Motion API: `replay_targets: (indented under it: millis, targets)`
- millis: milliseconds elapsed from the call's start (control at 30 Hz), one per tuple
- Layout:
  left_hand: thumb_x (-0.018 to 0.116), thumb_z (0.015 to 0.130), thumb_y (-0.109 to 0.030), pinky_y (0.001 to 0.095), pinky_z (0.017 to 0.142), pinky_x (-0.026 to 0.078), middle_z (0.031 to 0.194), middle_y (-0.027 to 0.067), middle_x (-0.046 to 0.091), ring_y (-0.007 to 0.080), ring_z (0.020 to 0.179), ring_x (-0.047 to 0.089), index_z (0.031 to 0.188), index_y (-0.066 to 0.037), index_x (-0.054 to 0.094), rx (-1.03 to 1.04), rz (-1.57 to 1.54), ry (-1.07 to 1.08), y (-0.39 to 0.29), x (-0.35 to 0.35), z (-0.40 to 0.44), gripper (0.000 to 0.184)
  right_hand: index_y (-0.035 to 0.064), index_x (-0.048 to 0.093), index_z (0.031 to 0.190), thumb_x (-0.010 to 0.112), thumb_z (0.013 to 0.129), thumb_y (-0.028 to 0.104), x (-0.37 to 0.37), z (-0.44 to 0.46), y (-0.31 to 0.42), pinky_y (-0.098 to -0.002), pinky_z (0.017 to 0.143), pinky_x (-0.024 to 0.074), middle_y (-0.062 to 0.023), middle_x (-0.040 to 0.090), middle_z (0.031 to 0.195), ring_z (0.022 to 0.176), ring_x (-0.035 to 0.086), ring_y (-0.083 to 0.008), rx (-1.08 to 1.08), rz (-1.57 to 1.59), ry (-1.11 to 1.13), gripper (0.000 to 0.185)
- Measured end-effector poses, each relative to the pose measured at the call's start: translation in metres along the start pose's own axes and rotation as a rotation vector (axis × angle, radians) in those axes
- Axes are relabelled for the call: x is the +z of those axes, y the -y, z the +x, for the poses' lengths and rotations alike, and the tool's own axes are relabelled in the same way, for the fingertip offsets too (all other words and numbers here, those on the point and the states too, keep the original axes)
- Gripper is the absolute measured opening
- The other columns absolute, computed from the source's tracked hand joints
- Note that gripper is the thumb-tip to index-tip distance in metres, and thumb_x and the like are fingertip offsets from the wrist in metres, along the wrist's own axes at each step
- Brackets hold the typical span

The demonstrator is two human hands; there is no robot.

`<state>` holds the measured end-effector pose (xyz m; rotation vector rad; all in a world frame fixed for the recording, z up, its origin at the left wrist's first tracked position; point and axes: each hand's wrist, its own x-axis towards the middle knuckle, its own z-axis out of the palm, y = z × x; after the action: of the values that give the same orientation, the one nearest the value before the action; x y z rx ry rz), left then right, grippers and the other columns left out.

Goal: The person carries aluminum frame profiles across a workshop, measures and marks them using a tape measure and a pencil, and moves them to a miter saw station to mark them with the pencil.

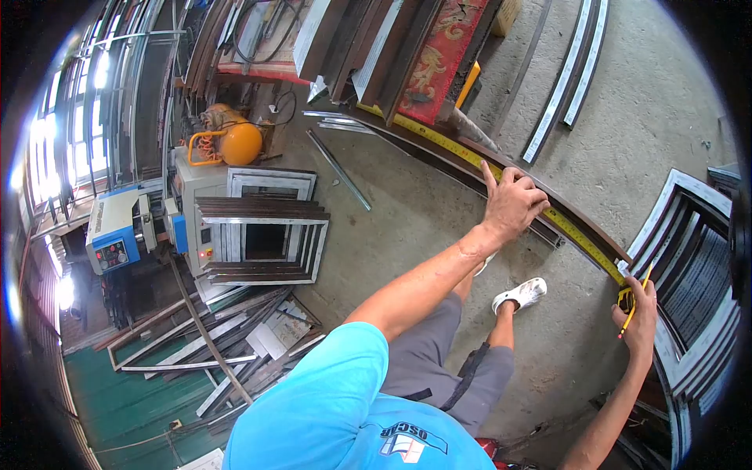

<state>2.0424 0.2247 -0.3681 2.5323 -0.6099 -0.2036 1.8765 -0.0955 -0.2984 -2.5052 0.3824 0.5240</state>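
- The right hand (638,313) grasps the tape case (624,299), with a pencil (627,321) caught in the same fingers; the pencil is not writing on anything.
- The left hand (515,201) lies over the middle of the tape blade (580,236), one finger stretched out, the others bent. Whether they pinch the edge or merely press down, one cannot tell.
- The brown profile (587,227) runs under the blade, sloping from near the right hand up towards the bundled profiles (374,59).
- As for progress, the blade is already drawn out along the profile. No pencil mark can be made out, so measuring seems under way rather than finished; whether any mark exists is too small to tell.
- Beyond the profile, pale strips (562,78) lie on the floor, apart from the hands.
- To the person's left, across the floor, framed pieces (312,247) stand stacked, seemingly already assembled.
- Farther off sits an orange compressor (240,143), apart from the work in hand.
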Motion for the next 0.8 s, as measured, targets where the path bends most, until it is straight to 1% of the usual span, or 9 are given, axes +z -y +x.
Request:
replay_targets:
  millis: [100, 333, 433, 800]
  targets:
    - [0.073, 0.088, -0.040, 0.0825, 0.110, 0.009, 0.095, -0.0048, 0.069, 0.0239, 0.118, 0.052, 0.093, -0.023, 0.080, 0.002, 0.010, -0.006, 0.007, 0.003, 0.001, 0.019, 0.0040, 0.062, 0.127, 0.073, 0.066, 0.009, 0.002, 0.001, 0.003, -0.0456, 0.096, 0.0485, -0.0186, 0.055, 0.115, 0.109, 0.059, -0.0380, -0.001, -0.025, 0.022, 0.061]
    - [0.074, 0.087, -0.041, 0.0817, 0.110, 0.012, 0.095, -0.0055, 0.069, 0.0231, 0.117, 0.053, 0.093, -0.024, 0.080, 0.017, 0.023, 0.008, 0.023, 0.002, 0.002, 0.019, 0.0086, 0.062, 0.126, 0.074, 0.068, 0.006, 0.007, 0.004, 0.014, -0.0472, 0.094, 0.0500, -0.0171, 0.056, 0.116, 0.108, 0.060, -0.0377, -0.002, -0.062, 0.033, 0.060]
    - [0.074, 0.087, -0.041, 0.0813, 0.110, 0.012, 0.095, -0.0056, 0.069, 0.0229, 0.117, 0.053, 0.092, -0.024, 0.080, 0.019, 0.018, 0.010, 0.024, 0.002, 0.002, 0.019, 0.0031, 0.063, 0.124, 0.074, 0.065, 0.009, 0.007, 0.004, 0.019, -0.0458, 0.097, 0.0480, -0.0181, 0.056, 0.111, 0.108, 0.059, -0.0393, 0.022, -0.042, 0.021, 0.061]
    - [0.074, 0.088, -0.040, 0.0813, 0.111, 0.010, 0.098, -0.0048, 0.070, 0.0243, 0.118, 0.052, 0.095, -0.024, 0.080, 0.005, -0.001, 0.024, 0.020, -0.002, -0.007, 0.018, 0.0046, 0.063, 0.125, 0.074, 0.064, 0.007, 0.008, 0.004, 0.018, -0.0453, 0.096, 0.0490, -0.0175, 0.057, 0.115, 0.109, 0.060, -0.0382, 0.014, -0.044, 0.034, 0.062]
